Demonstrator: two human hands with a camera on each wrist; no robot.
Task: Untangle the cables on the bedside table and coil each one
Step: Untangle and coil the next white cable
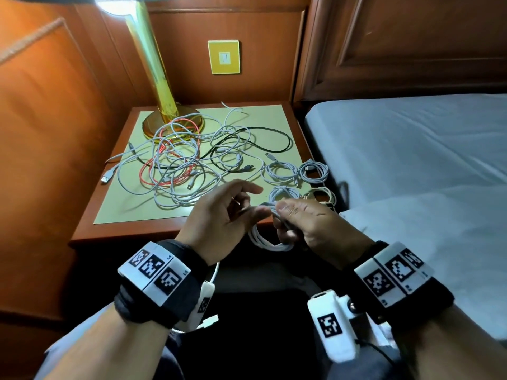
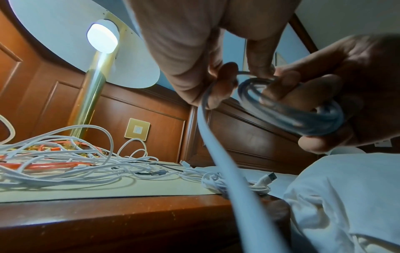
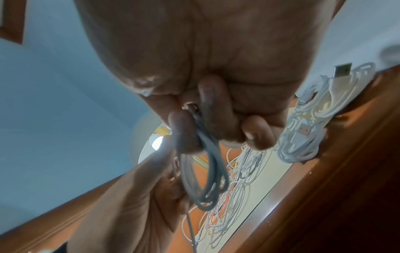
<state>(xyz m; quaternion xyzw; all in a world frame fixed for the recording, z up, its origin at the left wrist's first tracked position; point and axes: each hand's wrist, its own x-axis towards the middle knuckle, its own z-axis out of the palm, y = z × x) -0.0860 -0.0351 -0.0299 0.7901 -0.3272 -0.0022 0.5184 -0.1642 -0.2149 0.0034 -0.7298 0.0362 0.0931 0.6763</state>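
Both hands work one white cable [image 1: 264, 237]: right hand [image 1: 304, 223] grips the loops, so left hand [image 1: 222, 212], pinching the tail, should feed each turn evenly without twisting

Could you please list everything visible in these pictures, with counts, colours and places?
Coiled white cables: four (one cream-tinted), at the bedside table's right front.
White cable being coiled: one, held in front of the table's edge.
Tangled loose cables: white, one red-orange, one black, number unclear, mid-table.
Pale green mat: one, covering the tabletop.
Wooden bedside table: one, reddish brown.
Brass lamp: one, gold, back left, lit.
Yellow wall switch plate: one, on the panelling.
Bed with white sheet: one, right.
Left hand: pinches the cable's free run.
Right hand: grips the coil.
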